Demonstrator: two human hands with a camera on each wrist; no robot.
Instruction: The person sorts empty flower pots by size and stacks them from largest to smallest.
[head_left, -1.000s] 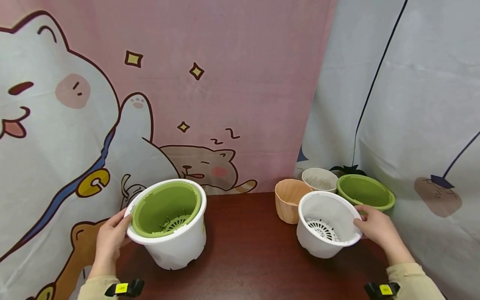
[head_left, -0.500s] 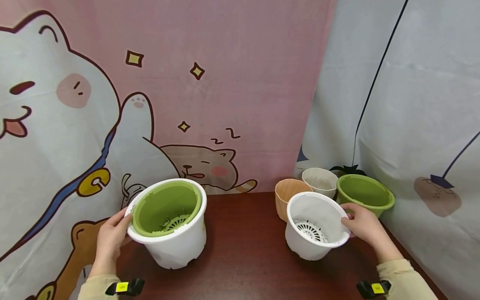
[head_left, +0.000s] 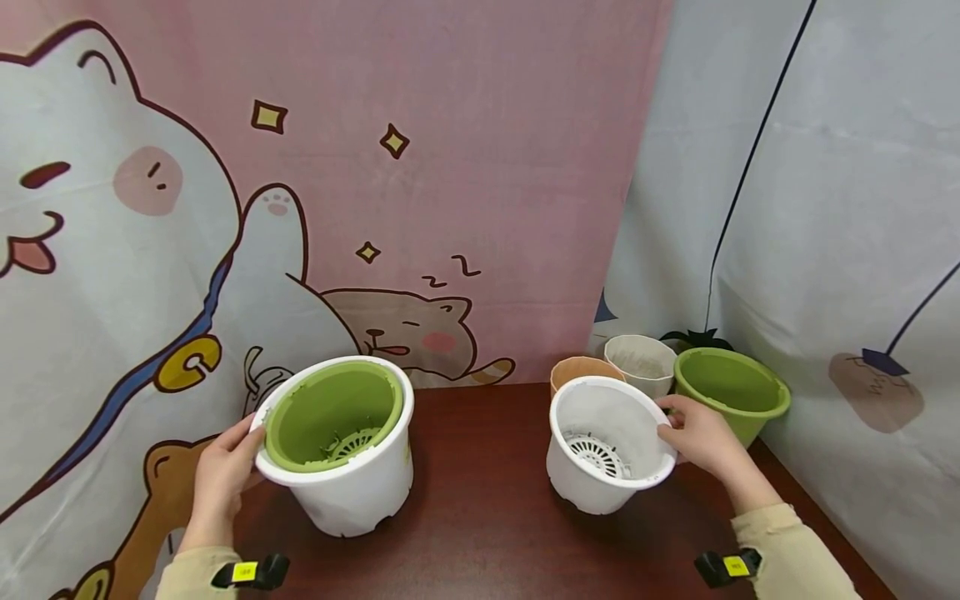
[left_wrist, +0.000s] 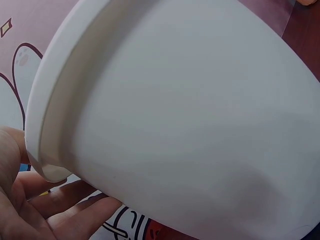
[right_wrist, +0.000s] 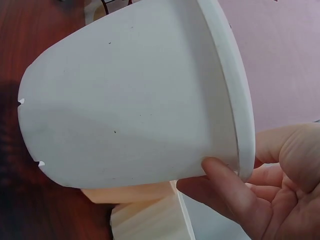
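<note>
At the left, a large white flowerpot [head_left: 360,504] holds a green flowerpot [head_left: 330,408] nested inside it. My left hand [head_left: 222,479] grips the large pot's rim at its left side, thumb on top and fingers under the lip, as the left wrist view also shows. A smaller white flowerpot [head_left: 592,487], with a slotted drainage bottom, is tilted toward me right of centre. My right hand [head_left: 705,442] pinches its right rim. In the right wrist view the fingers [right_wrist: 225,185] press on this pot's outer wall just below the rim.
Behind the smaller white pot stand an orange ribbed pot [head_left: 581,371], a cream pot [head_left: 641,362] and a green pot [head_left: 738,392]. All are on the dark red-brown table [head_left: 480,467]. A pink cartoon cloth [head_left: 495,183] hangs at the back, a pale cloth [head_left: 840,192] on the right.
My right hand has carried the smaller white pot leftward, so it now overlaps the orange pot more in the head view. The left hand and the nested pots have stayed put.
</note>
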